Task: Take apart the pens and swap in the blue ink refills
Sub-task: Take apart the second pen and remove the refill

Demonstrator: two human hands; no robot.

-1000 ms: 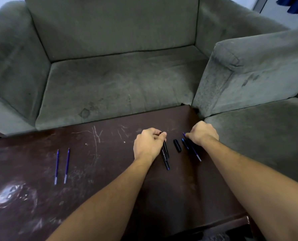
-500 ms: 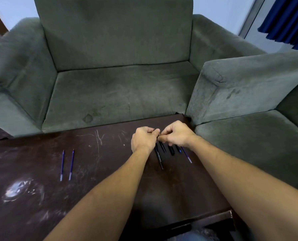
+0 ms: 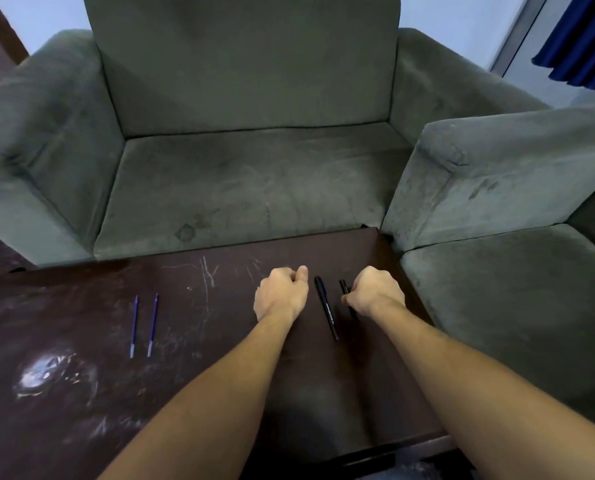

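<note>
Desk [image 3: 81, 393]: dark, hard and scuffed. We expect slim round parts to roll or skate on it.

Left hand [image 3: 282, 294]: knuckles up, fingers curled under. We can't tell if anything is inside.
Right hand [image 3: 375, 292]: curled round the second pen [image 3: 343, 287]. The pen's black end pokes out past the fingers toward the sofa [image 3: 247, 188].

First pen [image 3: 326, 308]: lies flat on the desk between the hands and touches neither. Thick end faces the sofa, tip points back at us.
Our read on both pens is light, stiff, smooth plastic. One hand should grip each half of the barrel near the joint and twist. A light pinch will likely slip.

Blue refills [image 3: 134, 327]: two thin tubes lying parallel, just beside each other. They sit well apart from the pens, to the left of the left hand, with nobody on them.
We judge them nearly weightless, slightly bendy and easy to kink. Pinch them mid-length and keep off the writing tip.
</note>
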